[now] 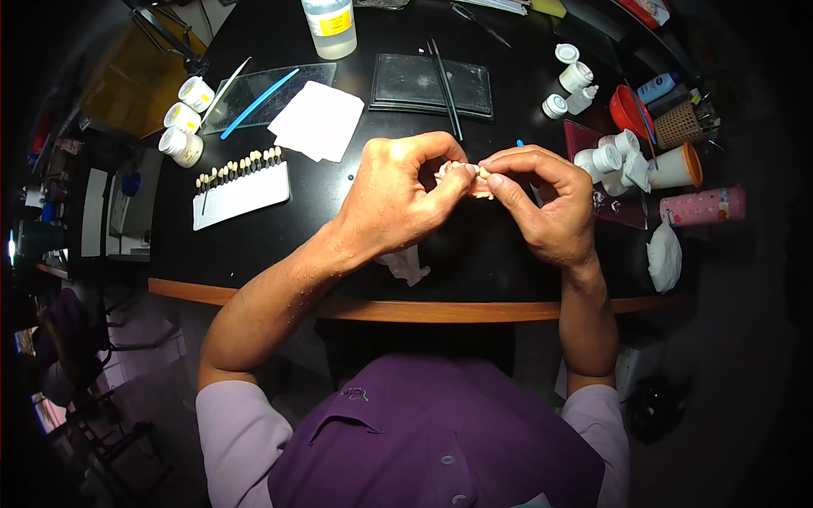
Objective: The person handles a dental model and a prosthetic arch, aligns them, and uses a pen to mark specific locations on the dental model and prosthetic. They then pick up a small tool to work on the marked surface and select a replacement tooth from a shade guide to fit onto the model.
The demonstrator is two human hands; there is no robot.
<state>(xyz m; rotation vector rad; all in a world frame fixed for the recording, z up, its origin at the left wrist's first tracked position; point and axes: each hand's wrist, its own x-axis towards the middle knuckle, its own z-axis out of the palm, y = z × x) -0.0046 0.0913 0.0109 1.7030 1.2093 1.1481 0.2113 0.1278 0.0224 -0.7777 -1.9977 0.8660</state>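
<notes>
Above the black table, my left hand (396, 188) and my right hand (549, 201) meet with bent fingers around a small pinkish dental model (481, 190). Thumb and forefinger of each hand pinch it from either side. Tooth-like cream parts show at its top, and my fingers cover most of it. Whether a separate crown is pinched there is too small to tell. Water drops dot my left wrist. Below that wrist lies a crumpled tissue (408, 266), partly hidden. A tooth shade guide (246, 195) in a white holder rests to the left.
Beyond my hands, two thin dark-handled tools (444, 89) lie across a black flat case (398, 85). White paper sheets (320, 118) and a blue-handled tool (258, 103) are farther left. A clear bottle (330, 30) stands behind. White jars (605, 158) and a red bowl (625, 112) crowd the right.
</notes>
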